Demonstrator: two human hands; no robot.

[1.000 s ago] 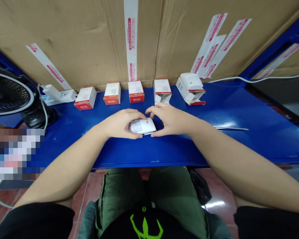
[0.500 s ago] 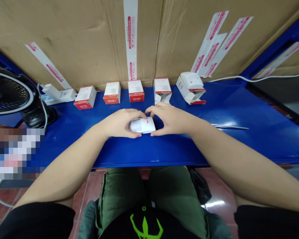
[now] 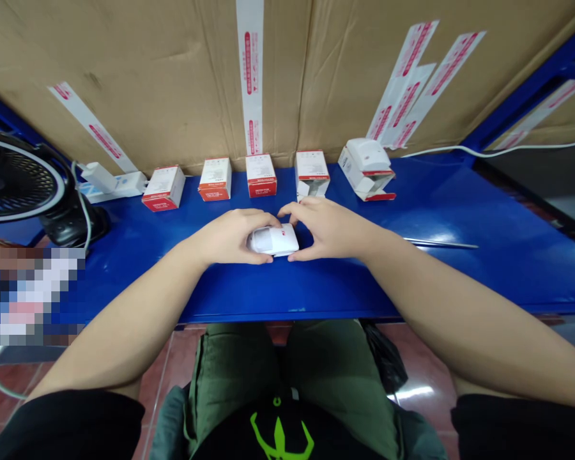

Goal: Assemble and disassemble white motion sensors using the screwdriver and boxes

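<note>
A white motion detector (image 3: 282, 240) with a small red mark and a greyish lens window lies on the blue table, its lens end to the left. My left hand (image 3: 234, 237) wraps round that end, thumb on the near side and fingers over the far side. At the other end my right hand (image 3: 323, 230) curves round the detector, thumb at its near corner and fingertips at its far edge. Both hands grip it low over the tabletop. Directly behind my right hand stands a white and red box (image 3: 312, 167) with its front flap open.
Three closed detector boxes (image 3: 261, 176) line the back left. A white device (image 3: 370, 153) sits on an open box (image 3: 359, 182) at back right. Thin metal rods (image 3: 443, 244) lie right of my hands. A fan (image 3: 14, 176) and power strip (image 3: 129, 185) stand left.
</note>
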